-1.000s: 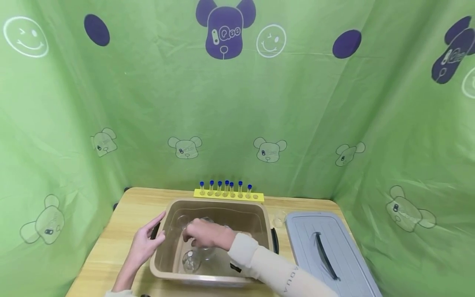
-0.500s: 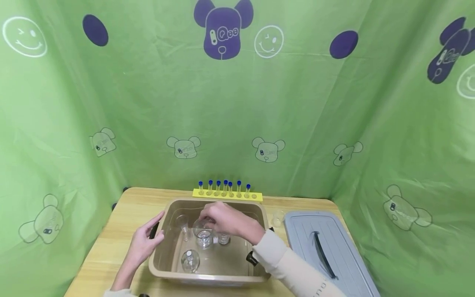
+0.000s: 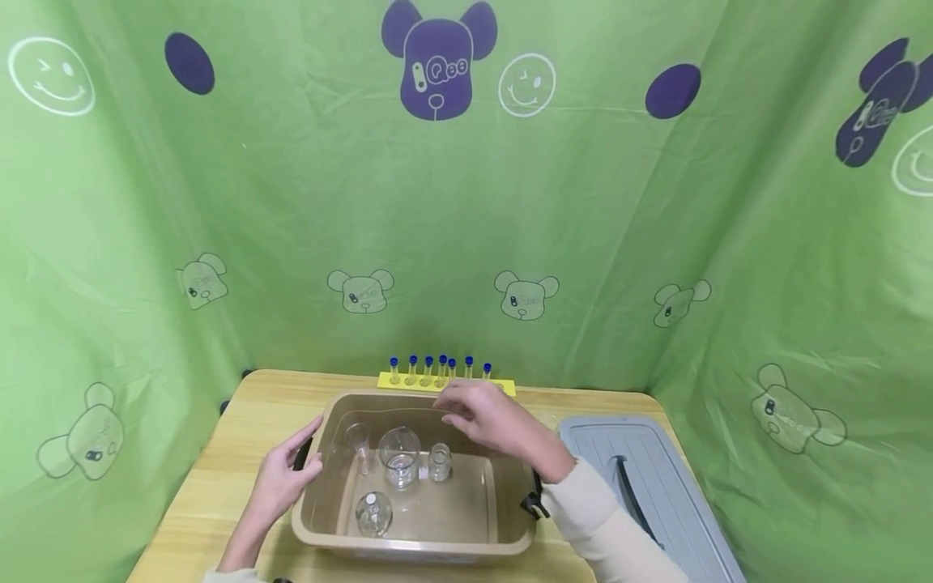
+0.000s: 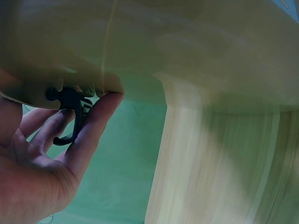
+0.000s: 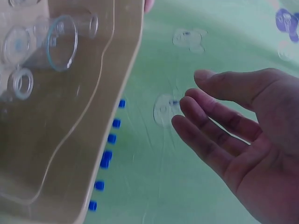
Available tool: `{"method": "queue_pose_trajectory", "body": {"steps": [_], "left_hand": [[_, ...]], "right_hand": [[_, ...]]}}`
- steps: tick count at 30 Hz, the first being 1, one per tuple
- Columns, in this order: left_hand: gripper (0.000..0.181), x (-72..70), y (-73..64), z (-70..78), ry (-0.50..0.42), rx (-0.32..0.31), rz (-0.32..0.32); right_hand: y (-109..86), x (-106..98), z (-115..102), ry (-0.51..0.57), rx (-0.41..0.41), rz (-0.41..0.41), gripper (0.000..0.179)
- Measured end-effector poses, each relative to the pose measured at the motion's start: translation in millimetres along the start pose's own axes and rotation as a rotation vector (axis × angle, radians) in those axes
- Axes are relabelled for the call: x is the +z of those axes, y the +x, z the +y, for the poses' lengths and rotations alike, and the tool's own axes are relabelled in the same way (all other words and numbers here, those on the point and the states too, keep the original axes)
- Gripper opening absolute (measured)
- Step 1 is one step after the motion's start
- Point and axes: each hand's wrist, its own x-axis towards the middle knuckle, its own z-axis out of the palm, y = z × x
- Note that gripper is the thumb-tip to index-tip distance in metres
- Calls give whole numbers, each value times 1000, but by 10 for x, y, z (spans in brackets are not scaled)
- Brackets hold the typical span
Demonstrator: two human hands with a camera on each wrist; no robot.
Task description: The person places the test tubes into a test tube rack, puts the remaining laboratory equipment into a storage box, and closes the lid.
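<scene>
My left hand (image 3: 280, 478) rests against the left side of the tan plastic bin (image 3: 419, 544), thumb and index finger spread on either side of its black handle (image 4: 70, 109). Above the bin's far right part, my right hand (image 3: 492, 417) is off the glassware, its fingers loosely bent around nothing (image 5: 233, 126). In the bin stand a clear beaker (image 3: 399, 445) and a small glass jar (image 3: 440, 463) beside it. A clear funnel-shaped piece (image 3: 359, 441) is left of the beaker. Nearer me sits a round glass vessel (image 3: 374, 514) with a white top.
Behind the bin stands a yellow rack (image 3: 386, 380) with several blue-capped tubes (image 3: 413, 368). A grey lid (image 3: 656, 461) with a black handle lies on the right side of the wooden table (image 3: 219, 470). Green printed curtains (image 3: 452, 210) enclose the table.
My right hand has left the beaker, which it touched half a second ago, and moved up and right. The glassware beneath is uncovered. My left hand stays at the bin's side.
</scene>
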Motion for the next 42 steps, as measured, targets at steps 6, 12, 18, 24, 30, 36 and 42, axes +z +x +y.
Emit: {"method": "queue_pose_trajectory", "body": {"steps": [6, 12, 18, 24, 30, 36, 42], "left_hand": [[62, -20, -2, 1, -3, 2, 4], [62, -13, -7, 1, -8, 6, -6], [63, -6, -7, 0, 2, -4, -7], [63, -3, 0, 6, 5, -11, -6], [63, 1, -2, -1, -22, -10, -1], [63, 12, -4, 8, -20, -17, 6], [63, 9, -18, -1, -10, -13, 7]], "right_hand": [[-130, -123, 229, 3, 48, 143, 25], [-242, -163, 517, -59, 137, 266, 30], [-381, -184, 818, -100, 208, 322, 35], [-515, -161, 1155, -155, 296, 334, 38], [-640, -58, 1447, -155, 348, 306, 39], [-750, 65, 1655, -130, 387, 253, 45], [-826, 233, 1867, -134, 462, 163, 50]]}}
